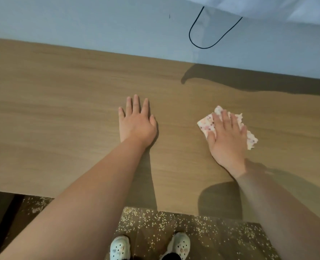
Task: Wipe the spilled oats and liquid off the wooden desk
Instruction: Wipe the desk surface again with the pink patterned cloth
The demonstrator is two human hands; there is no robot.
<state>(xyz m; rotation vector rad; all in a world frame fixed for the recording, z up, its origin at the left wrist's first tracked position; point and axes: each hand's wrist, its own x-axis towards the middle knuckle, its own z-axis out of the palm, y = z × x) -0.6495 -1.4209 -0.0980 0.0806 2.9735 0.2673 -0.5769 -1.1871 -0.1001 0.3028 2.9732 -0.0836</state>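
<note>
I see left hand (136, 122) flat on wooden desk (61, 109) mid-width, palm down, fingers straight, slightly spread, holding nothing. Right hand (227, 139) presses floral cloth (205, 125) onto desk further right, fingers straight, close together; cloth corners poke out around them. Oats (155, 220) scattered on floor below desk's near edge, around white clogs (119, 248).

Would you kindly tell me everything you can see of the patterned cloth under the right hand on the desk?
The cloth is a pale rag, white to pinkish, speckled with little pink and dark dots. It looks soft and thin, crumpled, with uneven, ragged edges. It lies on the wooden desk, right of centre. The right hand presses on it with straight fingers, covering its middle; corners stick out on both sides.
</note>
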